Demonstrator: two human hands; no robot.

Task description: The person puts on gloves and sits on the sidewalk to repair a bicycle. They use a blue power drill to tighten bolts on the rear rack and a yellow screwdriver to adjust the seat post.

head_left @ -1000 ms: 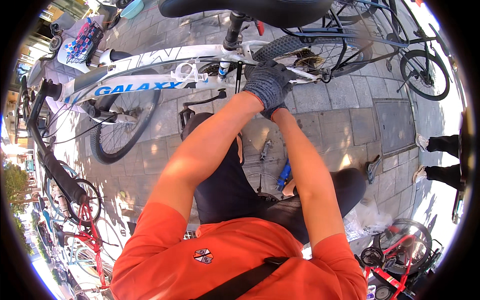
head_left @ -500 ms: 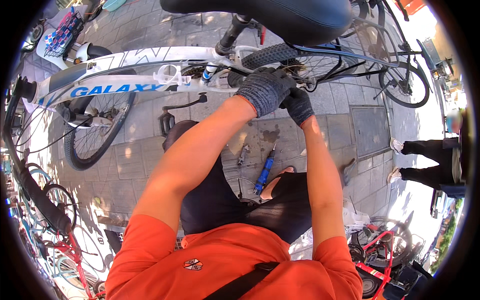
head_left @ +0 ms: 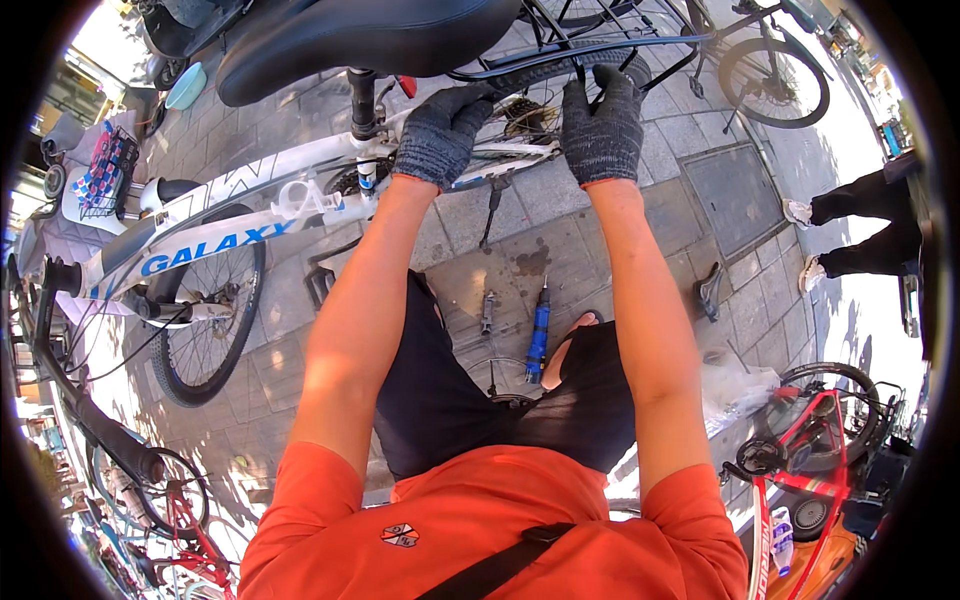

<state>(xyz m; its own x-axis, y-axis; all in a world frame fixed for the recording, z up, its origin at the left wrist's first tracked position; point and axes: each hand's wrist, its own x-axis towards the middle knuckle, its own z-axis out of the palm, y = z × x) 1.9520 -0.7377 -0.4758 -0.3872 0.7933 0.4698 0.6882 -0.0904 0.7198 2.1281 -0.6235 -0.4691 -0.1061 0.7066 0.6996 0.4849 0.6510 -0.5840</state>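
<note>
A white bicycle frame with blue lettering (head_left: 215, 248) stands across the view in front of me, under a black saddle (head_left: 370, 45). Its knobby rear tyre (head_left: 545, 68) curves beneath a black rear rack (head_left: 590, 45). My left hand (head_left: 437, 137), in a dark grey knit glove, closes on the tyre's left side near the seat post; its fingertips are partly hidden. On the tyre's right side, by the rack's struts, my right hand (head_left: 606, 128) is gloved alike, its thumb apart from the curled fingers. Between the hands shows the rear sprocket cluster (head_left: 528, 115).
A blue tool with a thin tip (head_left: 539, 335) and a small metal tool (head_left: 488, 312) lie on the paving between my feet. The kickstand (head_left: 495, 205) reaches the paving. A person (head_left: 870, 225) stands at the right. Red bicycles (head_left: 800, 460) lie at both lower sides.
My hands were close together by the rear hub; now they have parted to the two sides of the rear tyre. The view has shifted, and the saddle appears farther left.
</note>
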